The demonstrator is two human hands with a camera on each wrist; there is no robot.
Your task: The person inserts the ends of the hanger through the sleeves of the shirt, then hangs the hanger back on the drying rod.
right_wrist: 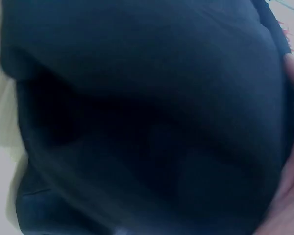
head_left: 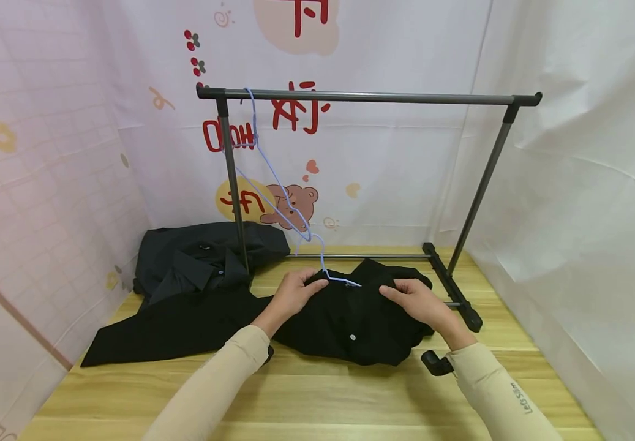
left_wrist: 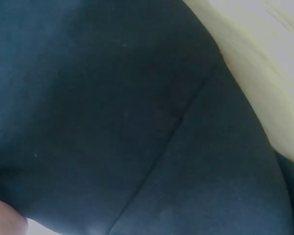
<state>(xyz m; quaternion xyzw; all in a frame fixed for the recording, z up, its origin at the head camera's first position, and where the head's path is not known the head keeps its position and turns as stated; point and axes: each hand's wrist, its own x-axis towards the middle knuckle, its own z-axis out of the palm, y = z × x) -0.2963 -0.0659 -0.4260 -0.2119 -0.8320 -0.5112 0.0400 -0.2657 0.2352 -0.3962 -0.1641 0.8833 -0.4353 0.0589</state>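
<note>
A black shirt (head_left: 345,318) with a white button lies bunched on the table in the head view. A thin lavender hanger (head_left: 324,260) shows at its neck; the rest is hidden by cloth. My left hand (head_left: 292,294) pinches the shirt at the left shoulder, thumb on top. At the other shoulder my right hand (head_left: 419,300) grips the cloth between thumb and fingers. Dark fabric (left_wrist: 137,117) fills most of the left wrist view, with a bit of a finger (left_wrist: 6,218) at the corner. In the right wrist view the hand (right_wrist: 286,191) borders the shirt (right_wrist: 152,122).
A dark metal clothes rack (head_left: 378,97) stands behind the shirt. Another lavender hanger (head_left: 273,171) hangs at its left end. A dark grey shirt (head_left: 201,263) lies at the left, with a black sleeve (head_left: 168,331) in front. One rack foot (head_left: 437,363) lies near my right sleeve.
</note>
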